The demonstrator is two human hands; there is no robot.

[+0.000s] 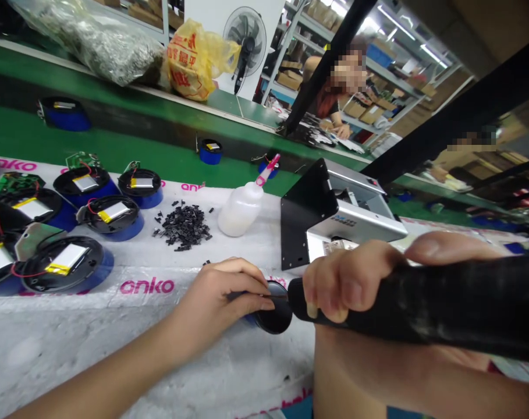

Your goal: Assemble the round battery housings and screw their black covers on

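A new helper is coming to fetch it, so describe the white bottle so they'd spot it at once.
On the white-covered bench, find the black-and-silver machine. Just left of it in the view, beside a heap of small black pieces, is the bottle. It stands out by its milky white body and slanted, pink-marked spout.

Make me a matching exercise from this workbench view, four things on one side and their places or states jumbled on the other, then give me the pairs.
1. Left hand
2. Right hand
3. White squeeze bottle
4. Yellow plastic bag

A. Standing beside a pile of small black parts
B. Wrapped around a black cylindrical object
C. At the far side, near the fan
D. Holding a round black piece

Pairs: 1-D, 2-B, 3-A, 4-C
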